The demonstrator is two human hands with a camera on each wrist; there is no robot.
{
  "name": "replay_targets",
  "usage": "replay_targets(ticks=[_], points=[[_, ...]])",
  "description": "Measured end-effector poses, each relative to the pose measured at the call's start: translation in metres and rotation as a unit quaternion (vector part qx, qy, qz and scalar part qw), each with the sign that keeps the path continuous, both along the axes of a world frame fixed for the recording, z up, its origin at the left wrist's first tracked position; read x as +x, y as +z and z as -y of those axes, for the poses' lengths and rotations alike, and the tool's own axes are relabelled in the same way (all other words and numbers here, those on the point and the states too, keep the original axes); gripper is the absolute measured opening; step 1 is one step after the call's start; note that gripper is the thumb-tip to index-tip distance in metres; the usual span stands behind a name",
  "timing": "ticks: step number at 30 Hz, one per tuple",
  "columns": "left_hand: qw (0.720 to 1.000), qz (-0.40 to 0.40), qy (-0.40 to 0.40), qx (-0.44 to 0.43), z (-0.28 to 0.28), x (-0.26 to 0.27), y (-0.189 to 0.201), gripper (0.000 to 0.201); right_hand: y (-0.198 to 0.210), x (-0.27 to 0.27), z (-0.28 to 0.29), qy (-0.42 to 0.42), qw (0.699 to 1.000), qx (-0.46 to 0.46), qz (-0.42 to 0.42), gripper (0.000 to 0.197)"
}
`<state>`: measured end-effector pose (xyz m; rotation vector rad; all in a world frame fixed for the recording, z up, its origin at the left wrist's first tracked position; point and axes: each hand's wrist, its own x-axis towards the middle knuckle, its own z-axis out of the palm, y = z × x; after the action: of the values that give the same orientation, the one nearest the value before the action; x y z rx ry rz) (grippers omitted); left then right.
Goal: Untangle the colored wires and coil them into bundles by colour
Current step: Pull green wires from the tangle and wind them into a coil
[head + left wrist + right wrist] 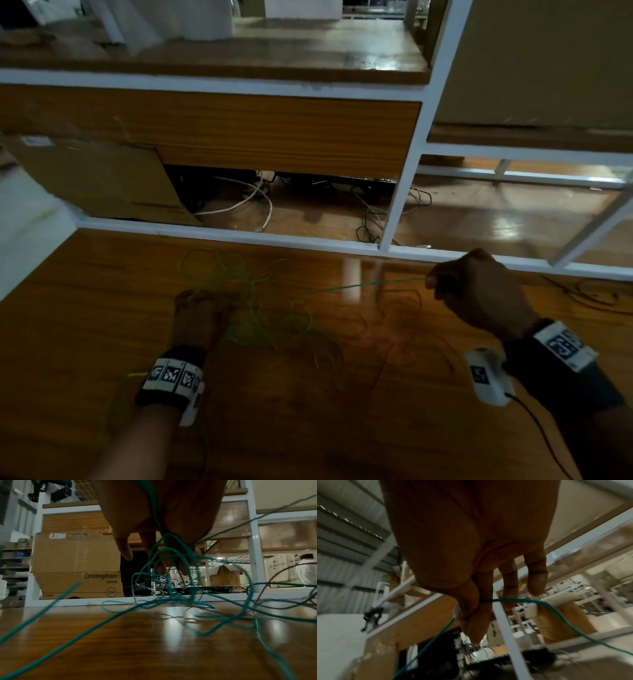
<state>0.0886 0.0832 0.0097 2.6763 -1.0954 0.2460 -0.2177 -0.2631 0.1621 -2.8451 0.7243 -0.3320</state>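
A tangle of green wire (253, 308) lies on the wooden table (85, 308), with dark reddish wire (387, 339) mixed in on its right. My left hand (197, 315) holds loops of the green wire (164, 555) in its curled fingers at the tangle's left side. My right hand (479, 291), raised near the table's far edge, pinches a green strand (518, 600) between thumb and forefinger. That strand (370, 284) runs taut from the tangle to the right hand. Red wire (221, 612) shows low in the left wrist view.
A white shelf frame (404, 171) borders the table's far edge. Behind it sit a cardboard box (77, 566) at left and loose white and black cables (253, 202). More dark wire (589, 294) lies at the table's far right.
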Motion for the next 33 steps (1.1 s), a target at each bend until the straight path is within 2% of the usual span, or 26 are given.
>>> replay_targets(ticks=[3, 4, 5, 7, 9, 10, 12, 15, 17, 22, 26, 28, 30, 33], points=[[0.999, 0.009, -0.031, 0.005, 0.006, -0.012, 0.003, 0.049, -0.020, 0.001, 0.009, -0.025, 0.986, -0.048, -0.156, 0.018], [0.999, 0.016, -0.039, 0.005, 0.008, -0.017, 0.005, 0.046, -0.027, 0.004, 0.005, -0.028, 0.978, -0.059, -0.198, 0.025], [0.999, 0.027, -0.047, 0.003, 0.010, -0.022, 0.006, 0.043, -0.029, 0.010, -0.003, -0.030, 0.972, -0.061, -0.225, 0.040], [0.997, 0.047, -0.062, 0.009, 0.013, -0.030, 0.008, 0.038, -0.027, 0.026, -0.028, 0.007, 0.976, -0.055, -0.212, 0.071], [0.996, 0.051, -0.073, 0.021, 0.017, -0.036, 0.008, 0.036, -0.021, 0.050, -0.062, 0.106, 0.983, -0.023, -0.149, 0.082], [0.996, 0.049, -0.077, 0.024, 0.018, -0.039, 0.009, 0.036, -0.019, 0.065, -0.080, 0.149, 0.981, 0.003, -0.125, 0.080], [0.995, 0.047, -0.084, 0.028, 0.023, -0.046, 0.011, 0.036, -0.025, 0.096, -0.117, 0.191, 0.973, 0.044, -0.119, 0.062], [0.995, 0.058, -0.069, 0.033, 0.028, -0.053, 0.015, 0.028, -0.042, 0.134, -0.154, 0.212, 0.962, 0.050, -0.165, 0.029], [0.996, 0.064, -0.062, 0.006, 0.024, -0.054, 0.017, 0.029, -0.045, 0.143, -0.165, 0.216, 0.962, 0.034, -0.165, 0.020], [0.996, 0.051, -0.074, -0.003, 0.008, -0.048, 0.015, 0.037, -0.030, 0.135, -0.162, 0.230, 0.963, 0.026, -0.140, 0.019], [0.998, -0.050, 0.036, -0.026, -0.015, -0.023, 0.006, 0.029, -0.005, 0.107, -0.129, 0.173, 0.979, 0.059, -0.093, 0.020], [0.997, -0.039, 0.041, -0.051, -0.026, -0.012, 0.004, 0.026, 0.008, 0.084, -0.108, 0.141, 0.985, 0.068, -0.070, 0.019], [0.998, -0.013, 0.032, -0.051, -0.029, -0.002, 0.007, 0.034, 0.017, 0.059, -0.089, 0.131, 0.988, 0.058, -0.061, 0.012], [0.998, -0.009, 0.057, 0.019, -0.023, 0.010, 0.011, 0.046, 0.027, 0.029, -0.066, 0.115, 0.991, 0.043, -0.058, 0.010]])
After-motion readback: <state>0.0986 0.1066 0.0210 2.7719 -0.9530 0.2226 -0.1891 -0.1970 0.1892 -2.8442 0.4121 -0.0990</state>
